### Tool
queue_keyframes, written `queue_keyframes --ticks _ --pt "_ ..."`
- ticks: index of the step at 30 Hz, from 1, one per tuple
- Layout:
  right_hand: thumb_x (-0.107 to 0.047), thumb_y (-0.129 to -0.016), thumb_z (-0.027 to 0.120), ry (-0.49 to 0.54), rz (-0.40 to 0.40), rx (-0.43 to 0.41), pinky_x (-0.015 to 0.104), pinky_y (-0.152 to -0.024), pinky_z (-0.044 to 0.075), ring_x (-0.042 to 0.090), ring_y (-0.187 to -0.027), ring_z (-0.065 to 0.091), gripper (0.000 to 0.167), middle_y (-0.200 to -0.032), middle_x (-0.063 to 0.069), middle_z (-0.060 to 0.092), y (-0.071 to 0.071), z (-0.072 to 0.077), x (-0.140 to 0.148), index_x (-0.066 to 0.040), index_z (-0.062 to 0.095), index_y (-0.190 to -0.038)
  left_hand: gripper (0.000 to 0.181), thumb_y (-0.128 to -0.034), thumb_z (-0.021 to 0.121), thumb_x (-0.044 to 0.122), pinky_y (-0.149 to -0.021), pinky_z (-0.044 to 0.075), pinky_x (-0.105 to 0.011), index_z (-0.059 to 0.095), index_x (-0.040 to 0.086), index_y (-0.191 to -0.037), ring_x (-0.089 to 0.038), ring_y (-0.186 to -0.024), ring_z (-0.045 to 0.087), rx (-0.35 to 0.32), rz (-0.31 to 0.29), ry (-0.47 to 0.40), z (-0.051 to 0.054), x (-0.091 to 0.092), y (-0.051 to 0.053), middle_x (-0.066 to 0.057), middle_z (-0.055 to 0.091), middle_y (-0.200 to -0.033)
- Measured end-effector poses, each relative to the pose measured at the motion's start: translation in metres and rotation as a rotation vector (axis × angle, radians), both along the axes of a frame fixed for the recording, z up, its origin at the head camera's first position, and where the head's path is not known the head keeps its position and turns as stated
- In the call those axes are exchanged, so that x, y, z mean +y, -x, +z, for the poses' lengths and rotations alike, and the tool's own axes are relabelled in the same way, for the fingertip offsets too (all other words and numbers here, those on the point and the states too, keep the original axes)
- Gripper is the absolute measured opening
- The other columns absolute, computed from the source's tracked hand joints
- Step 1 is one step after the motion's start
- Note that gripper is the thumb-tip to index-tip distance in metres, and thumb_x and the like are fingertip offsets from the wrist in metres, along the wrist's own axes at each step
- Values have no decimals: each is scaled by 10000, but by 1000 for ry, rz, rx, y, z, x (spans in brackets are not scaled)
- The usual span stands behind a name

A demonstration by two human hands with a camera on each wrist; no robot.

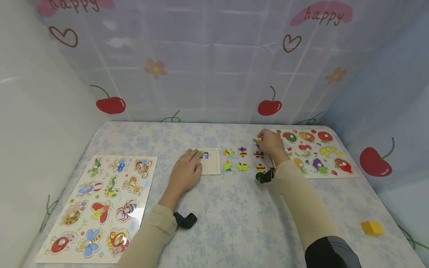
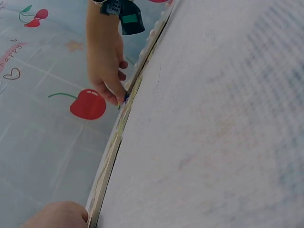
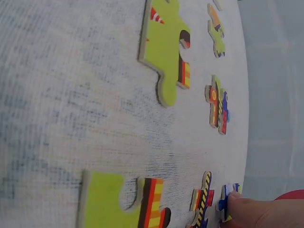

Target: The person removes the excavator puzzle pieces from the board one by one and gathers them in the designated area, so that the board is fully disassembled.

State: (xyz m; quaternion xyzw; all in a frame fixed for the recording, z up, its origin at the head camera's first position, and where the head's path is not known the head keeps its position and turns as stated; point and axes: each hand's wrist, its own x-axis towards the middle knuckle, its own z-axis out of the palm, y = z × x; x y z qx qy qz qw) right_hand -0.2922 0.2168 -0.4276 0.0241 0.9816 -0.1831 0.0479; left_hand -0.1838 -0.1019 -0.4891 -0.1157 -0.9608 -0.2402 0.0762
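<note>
My left hand point(image 1: 185, 170) rests on the left part of a small wooden puzzle tray point(image 1: 211, 169), fingers stretched forward over it. A blue and white patch point(image 1: 205, 155) shows inside the tray near the fingertips; part of the tray lies hidden beneath the hand. Farther right, my right hand point(image 1: 272, 143) pinches a blue and yellow jigsaw piece point(image 1: 257, 139) low at the table surface, in the far corner of the loose pieces. The right wrist view shows a fingertip on this piece point(image 3: 225, 203). Close by lies a striped jigsaw piece point(image 3: 203, 200).
Several other jigsaw pieces point(image 1: 242, 166) lie in rows between tray and right hand. An insect picture board point(image 1: 100, 208) is at left, a fruit and vegetable board point(image 1: 330, 173) at right, partly under the right forearm. A yellow block point(image 1: 372, 227) sits near the right edge.
</note>
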Motion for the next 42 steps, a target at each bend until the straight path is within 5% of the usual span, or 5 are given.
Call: queue_keyframes --ticks 5,10,19,27,42 --pt "-253 -966 641 -65 32 63 558 -950 482 368 -1052 590 266 -1065 152 686 0 -5 1 -65 658 -1154 457 -1042 357 310 -1257 221 -421 501 212 -1465 -230 -1517 275 4 6 -3 0 0 1 -17 414 -1574" --pt "-275 -974 612 20 86 71 523 -863 487 375 -1090 519 306 -1145 156 639 -5 1 -17 -90 647 -1215 439 -1024 395 268 -1250 238 -434 553 138 -1413 -260 -1500 310 44 47 -31 0 -1 2 -59 460 -1538" --pt "-295 -964 647 83 312 -31 411 -876 501 257 -1059 502 323 -1131 44 631 -26 10 -85 -198 647 -1272 416 -1004 433 235 -1226 280 -491 602 147 -1373 -318 -1478 343 49 140 -38 5 -2 1 -105 480 -1520" --pt "-272 -947 678 17 505 17 371 -810 493 228 -993 518 310 -1094 27 661 -42 3 -132 -209 684 -1250 407 -1012 404 256 -1212 304 -503 636 208 -1343 -318 -1465 364 42 144 -34 3 -2 3 -95 493 -1510" --pt "-324 -946 680 -11 529 31 317 -715 440 200 -921 490 293 -988 2 602 -46 -8 -150 -182 673 -1202 395 -996 426 243 -1200 326 -497 665 194 -1307 -326 -1432 416 74 139 -43 -2 -3 2 -107 537 -1470"
